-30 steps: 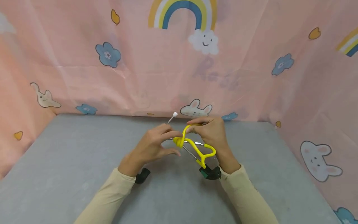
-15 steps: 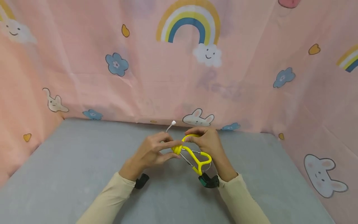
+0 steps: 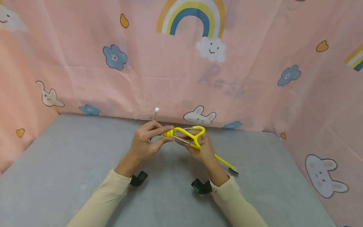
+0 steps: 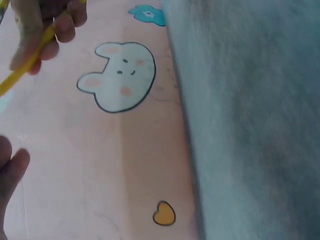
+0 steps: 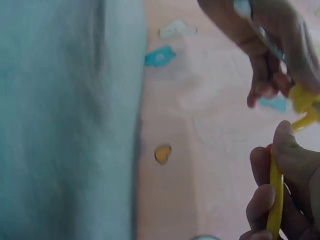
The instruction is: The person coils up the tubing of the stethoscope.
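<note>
A stethoscope with yellow tubing [image 3: 195, 137] and metal ear tubes [image 3: 181, 139] is held up over the table between the two hands. My left hand [image 3: 143, 140] pinches the yellow coils [image 3: 168, 133] wound round the ear tubes. One white ear tip [image 3: 157, 109] sticks up beyond that hand. Behind the Y-shaped part is my right hand [image 3: 202, 151], gripping the loose length of tube [image 5: 276, 200], clearest in the right wrist view. The tube's far end, with a dark chestpiece [image 3: 233, 171], shows to the right of the right wrist.
A grey-covered table [image 3: 85, 176] lies beneath the hands. Pink printed cloth [image 3: 158, 85] stands along its back and sides. Each wrist carries a black device, one at the left [image 3: 139, 179] and one at the right [image 3: 201, 186].
Both hands have shifted left with the stethoscope. My right hand has gone from above the tubing to behind and below it, and the chestpiece end has come into sight at the right.
</note>
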